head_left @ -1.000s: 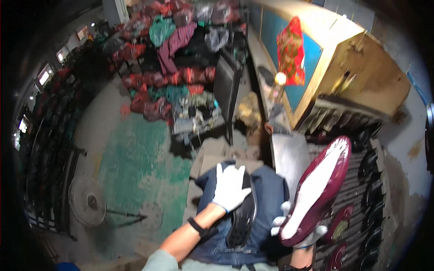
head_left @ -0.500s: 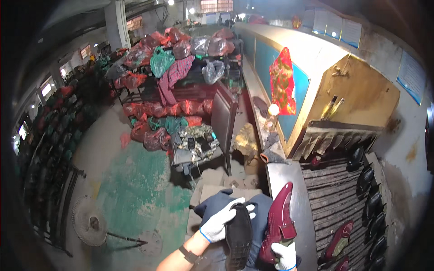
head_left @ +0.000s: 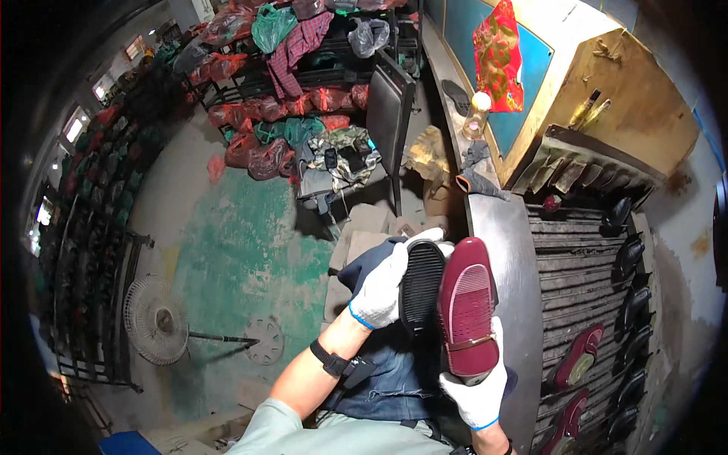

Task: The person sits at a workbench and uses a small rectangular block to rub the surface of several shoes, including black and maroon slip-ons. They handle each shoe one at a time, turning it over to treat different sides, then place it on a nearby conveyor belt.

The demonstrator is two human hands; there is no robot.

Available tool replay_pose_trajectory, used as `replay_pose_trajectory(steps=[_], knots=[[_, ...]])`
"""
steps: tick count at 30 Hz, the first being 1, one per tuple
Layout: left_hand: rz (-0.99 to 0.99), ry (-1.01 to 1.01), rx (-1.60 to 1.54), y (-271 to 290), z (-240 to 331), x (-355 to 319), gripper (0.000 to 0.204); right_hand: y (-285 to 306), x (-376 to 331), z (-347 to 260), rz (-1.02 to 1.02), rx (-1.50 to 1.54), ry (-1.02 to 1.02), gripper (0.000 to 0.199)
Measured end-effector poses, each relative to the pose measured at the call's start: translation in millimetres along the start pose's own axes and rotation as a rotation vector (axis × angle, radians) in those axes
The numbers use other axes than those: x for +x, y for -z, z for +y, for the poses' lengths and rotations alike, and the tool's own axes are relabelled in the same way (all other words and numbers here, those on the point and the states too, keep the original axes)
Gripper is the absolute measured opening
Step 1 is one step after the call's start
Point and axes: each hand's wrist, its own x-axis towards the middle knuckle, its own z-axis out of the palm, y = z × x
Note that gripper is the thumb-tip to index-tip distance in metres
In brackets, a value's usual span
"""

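Observation:
My left hand (head_left: 384,287), in a white glove with a blue cuff, grips a black ribbed shoe sole (head_left: 422,282) along its left side and top. Close beside it, on the right, is a dark red shoe upper (head_left: 467,299) with a woven-looking front and a strap across it. My right hand (head_left: 479,387), gloved the same way, holds this shoe from below at its heel end. The two pieces are side by side over my lap, nearly touching; whether they touch I cannot tell.
A metal ledge (head_left: 509,258) runs along my right. Beyond it a slatted conveyor (head_left: 576,273) carries dark red shoes (head_left: 580,355) and black shoes (head_left: 635,303) toward a boxy machine (head_left: 607,98). A standing fan (head_left: 156,320) is on the left, and a chair (head_left: 388,121) with clothes stands ahead.
The red shoe has turned from its side so its top faces me, and both pieces are now raised and closer together. The sole now shows its ribbed face. My view has tilted downward.

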Motion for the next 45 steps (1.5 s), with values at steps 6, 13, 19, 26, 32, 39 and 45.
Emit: replay_pose_trajectory(steps=[6,13,19,26,32,39,45], knots=[[-0.069,-0.023,0.124,1.5,-0.4,2.4,0.070,-11.3,-4.1,-0.7,-0.094,-0.088,0.040,0.121],[-0.044,-0.020,0.139,-0.8,-0.2,6.2,0.077,-13.5,-4.0,11.6,-0.096,-0.087,0.044,0.117],[-0.062,-0.043,0.147,1.0,-2.8,5.9,0.076,-13.6,-2.6,10.6,-0.103,-0.090,0.042,0.116],[-0.038,-0.039,0.212,0.7,-0.8,7.3,0.077,-14.9,1.5,10.2,-0.089,-0.121,0.062,0.115],[-0.104,-0.057,0.246,-1.5,4.6,6.1,0.087,-15.7,2.5,12.9,-0.079,-0.156,0.053,0.114],[0.033,0.048,0.361,-14.6,14.8,5.4,0.087,-18.8,4.9,14.9,-0.061,-0.164,0.054,0.114],[0.117,0.052,0.314,-19.9,19.1,8.0,0.087,-27.0,10.8,20.0,-0.039,-0.175,0.068,0.112]])
